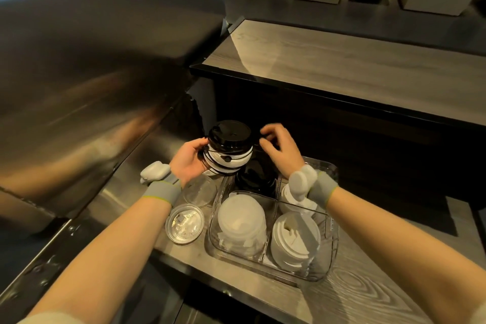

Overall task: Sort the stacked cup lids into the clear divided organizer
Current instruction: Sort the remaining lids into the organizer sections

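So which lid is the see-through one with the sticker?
Find the clear organizer on the wooden counter. Just left of it, outside, sit two clear lids; the nearer lid has a small sticker inside, unlike the plain one behind.

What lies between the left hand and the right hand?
In the head view, a stack of black and white lids sits between the left hand and right hand.

Left hand (187,163) grips lid stack (228,150); right hand (279,148) beside, above organizer (332,239).
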`<action>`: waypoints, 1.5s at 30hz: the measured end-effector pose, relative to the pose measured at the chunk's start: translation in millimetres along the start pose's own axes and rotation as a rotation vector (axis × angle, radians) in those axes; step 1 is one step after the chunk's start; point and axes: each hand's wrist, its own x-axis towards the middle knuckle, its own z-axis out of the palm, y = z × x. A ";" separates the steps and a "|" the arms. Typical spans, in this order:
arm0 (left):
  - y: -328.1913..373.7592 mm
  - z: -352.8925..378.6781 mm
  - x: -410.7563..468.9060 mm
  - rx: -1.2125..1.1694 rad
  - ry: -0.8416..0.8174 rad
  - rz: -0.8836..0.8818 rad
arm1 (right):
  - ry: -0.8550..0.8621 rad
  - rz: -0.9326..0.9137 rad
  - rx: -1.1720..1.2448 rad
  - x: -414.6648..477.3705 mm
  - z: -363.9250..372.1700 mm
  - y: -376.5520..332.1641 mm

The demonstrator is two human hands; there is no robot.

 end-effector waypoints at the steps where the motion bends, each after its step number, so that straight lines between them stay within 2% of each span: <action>1: -1.1 0.9 -0.1 0.019 -0.004 -0.003 | -0.003 0.013 0.118 4.3 -0.4 -11.9; 2: -1.5 2.1 -0.2 0.032 -0.013 -0.006 | -0.069 0.001 0.144 9.2 0.3 -22.8; 4: -3.8 4.7 -1.0 0.069 -0.026 -0.010 | -0.258 -0.061 -0.002 17.5 4.2 -38.0; 6: -4.5 7.0 -1.7 0.092 -0.027 -0.010 | -0.326 -0.086 -0.118 23.0 9.4 -43.6; 8: -3.9 6.7 -4.1 0.092 -0.028 0.000 | -0.272 -0.041 -0.042 21.2 12.1 -45.3; 11: -1.8 3.6 -6.9 0.056 -0.042 0.009 | -0.183 0.074 0.242 15.1 10.5 -42.8; 13: -1.5 0.9 -8.3 0.050 -0.043 0.022 | -0.148 0.097 0.344 11.8 7.4 -41.2; 18: -6.0 -3.6 -6.1 0.058 -0.043 0.067 | -0.131 0.082 0.447 6.5 4.1 -44.6; 22: -9.3 -5.0 -4.5 0.058 -0.032 0.081 | -0.018 0.134 0.525 8.7 -1.5 -42.9; 25: -5.5 -10.4 -6.0 0.019 -0.012 0.096 | 0.035 0.147 0.374 6.8 -8.8 -28.5; 29: 0.7 -19.6 -8.9 -0.032 -0.011 0.137 | -0.183 0.102 -0.033 -6.6 -6.9 3.1; 33: 3.7 -25.7 -9.9 -0.029 0.035 0.139 | -0.403 -0.041 -0.385 -11.0 5.9 24.1; 36: 3.2 -25.3 -9.4 -0.038 0.032 0.151 | -0.466 -0.132 -0.617 -7.6 16.9 32.3; 39: 1.6 -21.7 -11.6 -0.020 -0.027 0.159 | -0.453 -0.154 -0.725 -6.7 23.0 36.7; 42: 1.8 -21.7 -15.0 0.010 -0.057 0.151 | -0.356 -0.093 -0.527 -6.3 16.0 28.8; 45: 2.4 -18.5 -16.9 0.060 -0.063 0.128 | -0.081 -0.013 -0.088 -1.3 5.6 7.3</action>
